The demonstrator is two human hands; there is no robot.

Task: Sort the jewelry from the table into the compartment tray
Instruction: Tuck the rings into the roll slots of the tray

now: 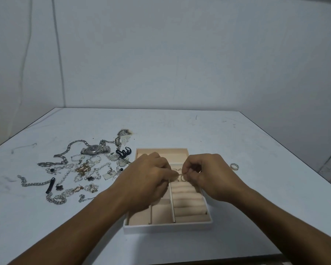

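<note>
Both hands meet over the compartment tray (166, 226). The left hand (149, 175) and the right hand (208, 173) each have their fingers curled in, and the fingertips pinch a thin ring (182, 176) from opposite sides. The ring is small and partly hidden by the fingers, so it may be one ring or a couple held together.

The ring sits right between the two hands, just above the far part of the ring rolls (189, 199) in the right section of the tray. The rolls lie across from left to right, stacked in a column running near to far, so each slot is a left-to-right groove. The next move looks like a short push straight down, with the ring turned edge-on to a groove. The right hand is over that column and better placed to seat the ring; the left hand comes in across the open compartments.

Most of the jewelry (80, 169) lies in a tangle on the bench (237, 207) left of the tray, including a watch (95, 150) at its far side. A loose ring (234, 166) lies alone on the bench, right of the tray.
</note>
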